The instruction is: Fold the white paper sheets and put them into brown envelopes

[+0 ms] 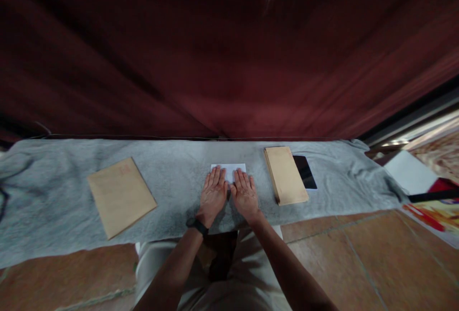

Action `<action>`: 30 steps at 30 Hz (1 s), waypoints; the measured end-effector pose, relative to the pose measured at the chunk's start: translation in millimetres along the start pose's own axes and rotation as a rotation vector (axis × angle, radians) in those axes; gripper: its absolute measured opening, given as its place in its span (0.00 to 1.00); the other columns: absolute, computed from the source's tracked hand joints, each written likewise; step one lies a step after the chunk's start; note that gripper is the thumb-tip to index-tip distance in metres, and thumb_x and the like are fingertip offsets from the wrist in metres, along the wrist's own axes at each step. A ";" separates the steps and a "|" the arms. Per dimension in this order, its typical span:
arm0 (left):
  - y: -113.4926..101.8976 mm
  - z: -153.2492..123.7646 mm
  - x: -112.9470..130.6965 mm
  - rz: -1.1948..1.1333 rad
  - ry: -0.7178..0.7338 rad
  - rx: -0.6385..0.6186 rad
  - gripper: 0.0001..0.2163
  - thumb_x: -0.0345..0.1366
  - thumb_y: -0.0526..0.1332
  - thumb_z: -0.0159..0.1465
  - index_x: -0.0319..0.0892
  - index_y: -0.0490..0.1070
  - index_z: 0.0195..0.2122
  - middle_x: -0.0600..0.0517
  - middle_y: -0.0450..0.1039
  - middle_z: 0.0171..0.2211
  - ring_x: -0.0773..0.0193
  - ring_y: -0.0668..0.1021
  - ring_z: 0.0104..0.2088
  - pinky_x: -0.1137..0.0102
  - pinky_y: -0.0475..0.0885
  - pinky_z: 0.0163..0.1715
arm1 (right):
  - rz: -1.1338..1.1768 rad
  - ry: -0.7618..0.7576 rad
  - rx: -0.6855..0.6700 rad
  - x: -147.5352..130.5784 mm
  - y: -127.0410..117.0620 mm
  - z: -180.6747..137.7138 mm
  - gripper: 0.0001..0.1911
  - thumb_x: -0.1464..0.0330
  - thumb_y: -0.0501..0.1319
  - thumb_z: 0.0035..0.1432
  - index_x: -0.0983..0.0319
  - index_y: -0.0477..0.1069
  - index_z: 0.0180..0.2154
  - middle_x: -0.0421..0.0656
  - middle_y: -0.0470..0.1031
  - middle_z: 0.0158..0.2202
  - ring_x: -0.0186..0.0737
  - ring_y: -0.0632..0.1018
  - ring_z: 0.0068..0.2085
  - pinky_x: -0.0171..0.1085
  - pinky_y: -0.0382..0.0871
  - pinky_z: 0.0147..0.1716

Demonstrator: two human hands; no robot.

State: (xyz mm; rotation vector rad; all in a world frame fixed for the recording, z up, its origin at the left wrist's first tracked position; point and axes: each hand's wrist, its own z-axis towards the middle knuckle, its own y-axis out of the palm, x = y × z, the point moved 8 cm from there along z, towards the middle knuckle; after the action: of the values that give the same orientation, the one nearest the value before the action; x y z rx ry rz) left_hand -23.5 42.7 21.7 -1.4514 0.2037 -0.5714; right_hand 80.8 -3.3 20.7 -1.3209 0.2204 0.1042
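Observation:
A white sheet of paper (229, 169) lies on a grey cloth (179, 177) spread over the floor. My left hand (213, 195) lies flat on the paper's near left part, fingers stretched out and open, with a dark watch on the wrist. My right hand (245, 195) lies flat beside it on the near right part, fingers also open. Both hands press side by side with thumbs nearly touching.
A brown envelope (121, 195) lies on the cloth to the left. A stack of brown envelopes (286, 174) sits to the right, with a dark phone (305, 171) beside it. A dark red curtain (229, 62) hangs behind. Tiled floor (358, 263) is in front.

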 end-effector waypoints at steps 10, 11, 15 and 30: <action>-4.5 -1.3 3.2 0.017 0.024 0.023 0.26 0.40 0.47 0.73 0.40 0.55 0.70 0.41 0.51 0.72 0.51 0.55 0.72 0.53 0.53 0.70 | -0.025 0.122 0.040 22.8 -15.3 -10.3 0.27 0.64 0.47 0.74 0.69 0.58 0.68 0.54 0.59 0.69 0.51 0.61 0.70 0.55 0.49 0.69; -4.8 -1.1 3.3 0.024 0.027 0.021 0.26 0.40 0.48 0.73 0.40 0.55 0.70 0.41 0.51 0.72 0.51 0.55 0.72 0.53 0.53 0.69 | -0.014 0.118 0.040 19.6 -15.8 -7.5 0.27 0.64 0.47 0.74 0.69 0.58 0.68 0.54 0.58 0.69 0.51 0.60 0.70 0.54 0.50 0.69; -2.6 -0.2 2.9 0.049 0.051 0.009 0.26 0.35 0.47 0.72 0.38 0.56 0.70 0.40 0.51 0.72 0.50 0.55 0.72 0.53 0.54 0.69 | 0.074 -0.005 -0.002 -7.4 -7.9 7.1 0.26 0.63 0.46 0.74 0.64 0.58 0.69 0.49 0.58 0.70 0.44 0.59 0.71 0.49 0.52 0.69; -4.0 -3.7 -3.5 0.001 0.007 0.087 0.26 0.38 0.48 0.72 0.36 0.57 0.69 0.38 0.51 0.72 0.48 0.53 0.72 0.50 0.53 0.69 | 0.041 0.098 0.038 7.1 1.1 6.5 0.27 0.61 0.52 0.73 0.62 0.58 0.69 0.52 0.57 0.70 0.52 0.61 0.70 0.54 0.52 0.67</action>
State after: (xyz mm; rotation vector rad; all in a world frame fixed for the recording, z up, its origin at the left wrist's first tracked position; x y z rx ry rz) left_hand -29.2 41.1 24.4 -1.3655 0.1833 -0.5778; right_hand 88.1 2.9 19.6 -1.2855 0.3313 0.0703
